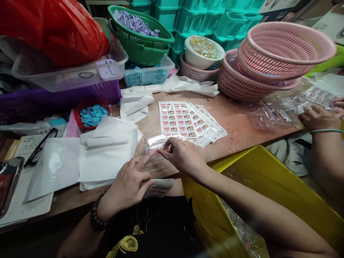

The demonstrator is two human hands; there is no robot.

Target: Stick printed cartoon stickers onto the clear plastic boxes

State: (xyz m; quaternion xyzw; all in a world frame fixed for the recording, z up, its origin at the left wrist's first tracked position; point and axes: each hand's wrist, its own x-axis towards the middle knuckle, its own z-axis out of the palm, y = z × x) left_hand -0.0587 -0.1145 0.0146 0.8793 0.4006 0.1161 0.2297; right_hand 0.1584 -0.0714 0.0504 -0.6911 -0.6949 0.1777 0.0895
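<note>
A clear plastic box (155,142) lies on the wooden table near its front edge. My left hand (130,182) grips a folded sticker sheet (159,187) between thumb and fingers, its index finger stretched to the near side of the box. Over the box's right end, my right hand (185,154) pinches a small printed sticker (167,146), partly hidden by the fingers. Just behind that hand, several sticker sheets (177,120) with a cat print and pink lettering are fanned out on the table.
White backing paper (110,154) lies at left, beside a red basket (77,120) of blue pieces. Green (145,53) and pink baskets (233,80) line the back. A yellow bag (258,179) hangs below the edge. Another person's hand (319,116) works at right, by clear boxes (276,114).
</note>
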